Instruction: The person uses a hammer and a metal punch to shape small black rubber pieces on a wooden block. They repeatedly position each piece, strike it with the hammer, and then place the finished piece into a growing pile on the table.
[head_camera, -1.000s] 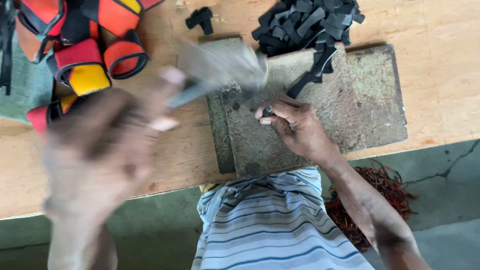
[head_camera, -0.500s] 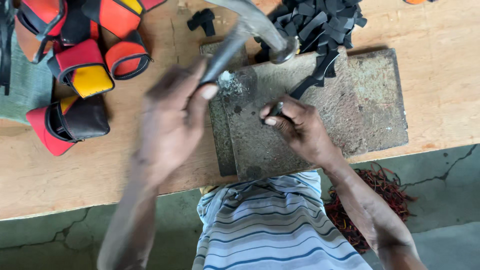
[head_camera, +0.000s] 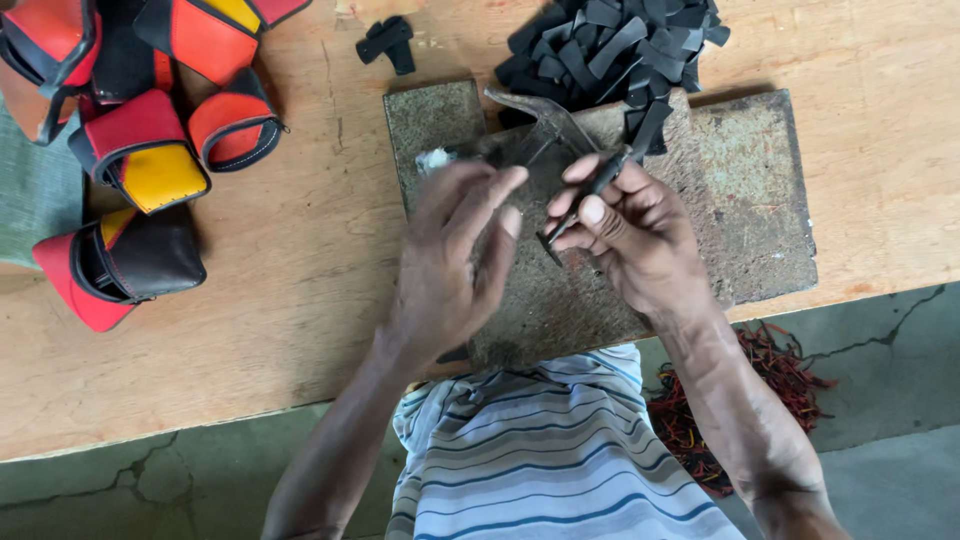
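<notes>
My right hand (head_camera: 640, 235) is over the grey stone slab (head_camera: 740, 200) and pinches a thin black strip (head_camera: 585, 200) between thumb and fingers, its lower end pointing at the slab. My left hand (head_camera: 450, 250) hovers just left of it with fingers spread and nothing in it. A metal hammer (head_camera: 545, 120) lies on the slab just beyond both hands, apart from them. A small white scrap (head_camera: 435, 160) rests on the slab near the left fingertips.
A heap of black strips (head_camera: 610, 45) lies at the slab's far edge. Red, yellow and black pouches (head_camera: 140, 150) sit at the left on the wooden bench (head_camera: 280, 300), with a black scrap (head_camera: 388, 42) further back. Red threads (head_camera: 780, 370) lie on the floor.
My left hand swung the hammer down onto the slab, then let it go; the hammer now lies beyond the hands. My right hand has lifted the black strip slightly.
</notes>
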